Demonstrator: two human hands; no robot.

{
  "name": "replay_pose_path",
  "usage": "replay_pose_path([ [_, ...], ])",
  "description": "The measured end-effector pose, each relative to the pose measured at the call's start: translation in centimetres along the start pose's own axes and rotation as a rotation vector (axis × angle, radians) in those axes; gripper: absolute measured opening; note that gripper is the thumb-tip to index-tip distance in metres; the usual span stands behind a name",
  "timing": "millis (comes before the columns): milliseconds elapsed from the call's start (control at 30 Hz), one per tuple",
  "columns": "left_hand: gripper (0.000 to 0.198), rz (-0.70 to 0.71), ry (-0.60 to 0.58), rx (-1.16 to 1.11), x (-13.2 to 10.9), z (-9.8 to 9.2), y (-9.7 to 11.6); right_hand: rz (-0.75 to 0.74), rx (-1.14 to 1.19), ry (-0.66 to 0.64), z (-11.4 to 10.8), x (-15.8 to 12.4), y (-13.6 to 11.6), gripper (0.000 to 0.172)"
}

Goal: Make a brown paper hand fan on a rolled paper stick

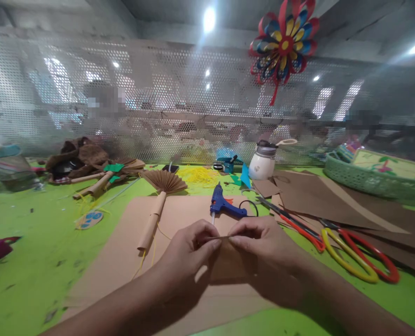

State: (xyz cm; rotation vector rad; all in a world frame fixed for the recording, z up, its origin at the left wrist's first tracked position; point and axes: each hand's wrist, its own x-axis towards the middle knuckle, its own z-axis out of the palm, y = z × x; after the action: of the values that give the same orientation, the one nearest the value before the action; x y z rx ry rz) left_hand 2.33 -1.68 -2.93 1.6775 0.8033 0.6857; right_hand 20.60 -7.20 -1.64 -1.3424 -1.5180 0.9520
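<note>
Though two hands [193, 241] [261, 235], one paper [224, 237] between.

No Legible Lettering in View

A small mark [261, 169] on the white jar [264, 163], beyond and right of the blue glue gun [224, 205], is too faint to read; blue markings [94, 217] on the tan tag [86, 226], left of the glue gun, spell nothing readable.

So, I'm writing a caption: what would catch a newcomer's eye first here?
Probably the red, blue and yellow petalled flower decoration at upper right. Then the blue plastic glue gun near the centre, just beyond the bare left hand and right hand, which pinch a thin brown piece.
</note>
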Motion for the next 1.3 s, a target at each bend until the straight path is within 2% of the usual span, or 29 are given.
replay_pose_path([
  [67,0.004,0.014,-0.021,-0.038,0.0,0.0,0.1,-0.015,0.028,0.009,0.3,-0.1,0.1,0.008],
  [267,0.008,-0.038,0.018,-0.113,-0.4,0.1,0.8,-0.024,0.09,0.049,0.8,-0.2,0.0,0.005],
  [533,0.012,0.014,-0.019,-0.301,-0.3,-0.3,0.6,-0.056,0.288,0.011,-0.1,0.1,1.1,0.01],
  [700,0.009,0.037,0.001,-0.255,-0.5,-0.8,0.6,-0.092,0.33,0.016,-0.4,0.2,1.7,0.01],
  [900,0.018,0.016,-0.055,-0.272,-0.5,-0.8,0.8,-0.089,0.35,0.03,0.2,0.1,1.4,0.006],
  [1033,0.029,-0.074,-0.063,-0.186,-0.3,-0.2,0.3,-0.058,0.353,0.049,1.0,-0.3,1.0,0.005],
  [1167,0.027,-0.099,-0.07,-0.15,-0.2,0.2,0.1,-0.038,0.382,0.074,1.6,-0.5,0.9,0.002],
  [1300,0.023,-0.114,-0.041,-0.165,-0.2,0.3,0.5,-0.073,0.278,0.067,1.1,-0.2,0.9,0.01],
])
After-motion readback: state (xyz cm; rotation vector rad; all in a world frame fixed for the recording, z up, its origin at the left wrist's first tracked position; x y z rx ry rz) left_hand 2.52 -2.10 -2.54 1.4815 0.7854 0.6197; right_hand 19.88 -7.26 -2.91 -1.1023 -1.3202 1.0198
